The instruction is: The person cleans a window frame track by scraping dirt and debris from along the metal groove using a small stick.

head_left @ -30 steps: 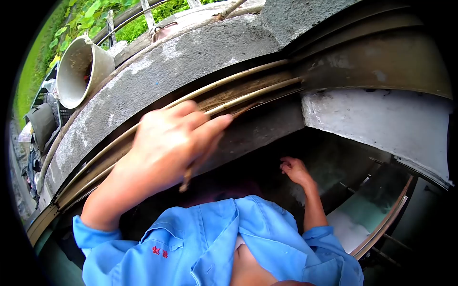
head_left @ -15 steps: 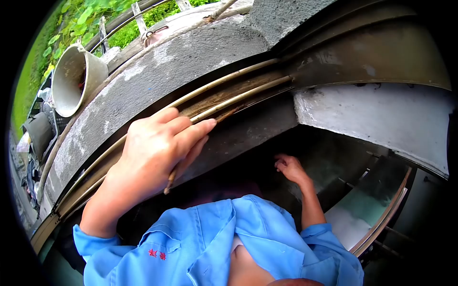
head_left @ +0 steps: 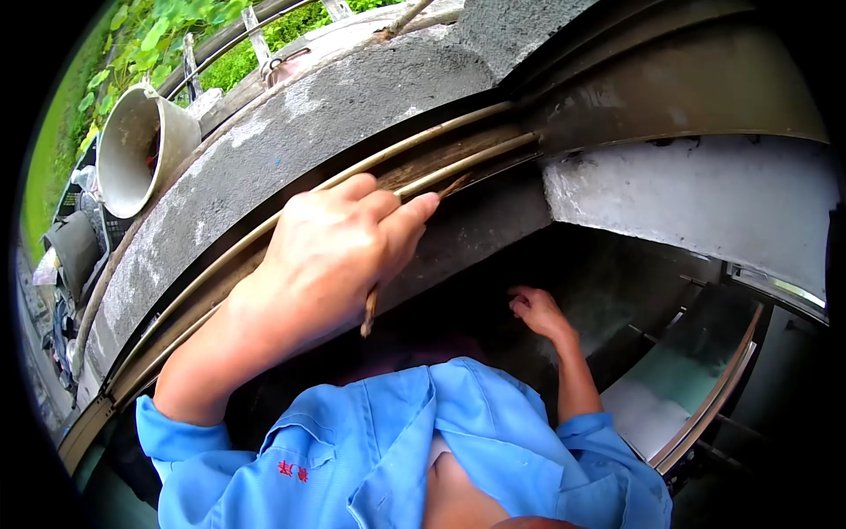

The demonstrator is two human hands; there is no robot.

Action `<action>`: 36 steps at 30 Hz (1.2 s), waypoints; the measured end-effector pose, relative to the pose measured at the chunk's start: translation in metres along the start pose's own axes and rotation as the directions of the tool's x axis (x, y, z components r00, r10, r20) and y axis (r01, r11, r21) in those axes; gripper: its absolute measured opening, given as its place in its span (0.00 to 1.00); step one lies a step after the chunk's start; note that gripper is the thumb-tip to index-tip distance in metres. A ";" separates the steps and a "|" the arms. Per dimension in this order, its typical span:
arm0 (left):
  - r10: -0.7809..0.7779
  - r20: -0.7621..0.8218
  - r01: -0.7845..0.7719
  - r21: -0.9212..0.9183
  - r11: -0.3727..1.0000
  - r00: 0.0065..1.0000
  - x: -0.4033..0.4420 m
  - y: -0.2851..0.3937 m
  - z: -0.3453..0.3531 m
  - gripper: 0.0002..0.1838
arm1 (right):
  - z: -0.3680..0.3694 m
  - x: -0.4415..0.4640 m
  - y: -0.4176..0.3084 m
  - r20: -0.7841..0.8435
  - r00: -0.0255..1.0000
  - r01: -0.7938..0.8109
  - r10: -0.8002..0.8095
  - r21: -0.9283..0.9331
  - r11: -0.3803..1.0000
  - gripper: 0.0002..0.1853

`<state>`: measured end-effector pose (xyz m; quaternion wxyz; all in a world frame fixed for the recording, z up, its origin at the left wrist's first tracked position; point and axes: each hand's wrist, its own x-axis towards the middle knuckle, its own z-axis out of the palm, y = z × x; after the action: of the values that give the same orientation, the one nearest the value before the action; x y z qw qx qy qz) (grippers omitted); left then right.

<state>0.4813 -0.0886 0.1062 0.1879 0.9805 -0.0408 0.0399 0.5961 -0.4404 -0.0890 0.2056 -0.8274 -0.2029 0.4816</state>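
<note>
My left hand [head_left: 344,238] is closed around a thin wooden stick [head_left: 369,316]. One end hangs below my fingers, and the darker, pointed end lies at the lower rail of a sliding-window track [head_left: 467,163]. The middle of the stick is hidden inside my grip. Dirt shows in the groove between the pale rails, and my hand and forearm lie over part of the track. Lower down on the right, my right hand [head_left: 536,310] hovers over a dark area, its fingers loosely bent and apart, with nothing visible in them.
A rough concrete ledge [head_left: 352,115] runs outside the track. A dirty white bucket [head_left: 132,154] lies tilted on the left, near a dark crate and bags. Grey wall [head_left: 687,194] stands at right, above a glass pane [head_left: 670,379]. Green plants grow beyond a railing.
My left hand has slid right and slightly up along the track, taking the stick with it. My right hand has hardly moved.
</note>
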 end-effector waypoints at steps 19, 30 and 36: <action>0.110 -0.171 -0.056 0.293 0.955 0.979 0.043 0.019 0.043 0.20 | -0.003 0.006 -0.017 0.021 0.997 0.072 -0.070 -0.181 0.981 0.19; -0.217 -0.002 0.214 0.164 0.963 0.976 -0.111 0.012 -0.036 0.20 | 0.002 -0.002 0.013 -0.084 0.996 0.020 -0.019 0.009 1.000 0.17; -0.058 -0.092 0.038 -0.207 0.978 0.994 -0.052 -0.016 -0.010 0.14 | 0.005 0.001 -0.004 -0.011 1.000 -0.015 0.015 0.021 1.000 0.18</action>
<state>0.4304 -0.0662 0.1049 0.2904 0.9536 -0.0119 0.0788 0.5912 -0.4356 -0.0899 0.2118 -0.8292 -0.1905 0.4808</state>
